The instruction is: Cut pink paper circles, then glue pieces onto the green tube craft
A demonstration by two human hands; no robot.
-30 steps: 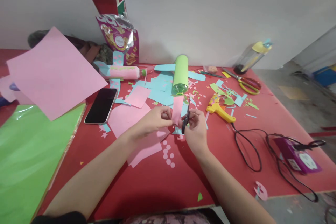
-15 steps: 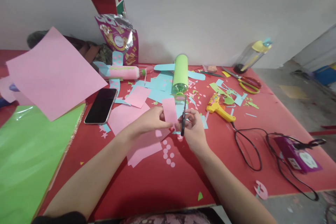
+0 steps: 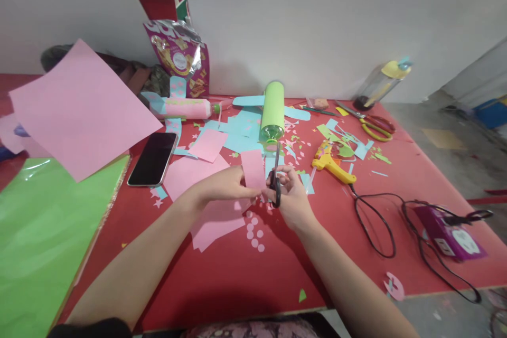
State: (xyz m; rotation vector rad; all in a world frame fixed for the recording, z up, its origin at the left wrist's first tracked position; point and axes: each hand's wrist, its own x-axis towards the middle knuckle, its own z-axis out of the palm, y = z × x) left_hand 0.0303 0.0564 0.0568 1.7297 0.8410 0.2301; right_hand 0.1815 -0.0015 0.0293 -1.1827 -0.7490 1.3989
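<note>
My left hand [image 3: 229, 184] pinches a small pink paper strip [image 3: 253, 166], held upright over the table. Close on its right, my right hand [image 3: 291, 195] is closed around black-handled scissors [image 3: 277, 190], blades pointing away from me. The fingertips of both hands nearly meet at the strip's lower edge. Beneath and left of them lie pink paper sheets [image 3: 217, 227], with several small pink paper circles [image 3: 254, 234] beside them. Just beyond the scissors is a green-wrapped bottle [image 3: 273, 111] with light blue paper wings [image 3: 249, 101].
A phone [image 3: 153, 159] and a green sheet [image 3: 39, 232] lie left. A pink-wrapped bottle [image 3: 188, 109] and a snack bag [image 3: 180, 58] are behind. Rightward are a yellow glue gun [image 3: 330, 161], its black cord, a purple box [image 3: 449, 232], larger scissors [image 3: 368, 121] and a clear bottle [image 3: 378, 87].
The pink strip has shifted slightly left and turned. My right hand has tilted the scissors, and their handle loops now face me more. Other things stay in place.
</note>
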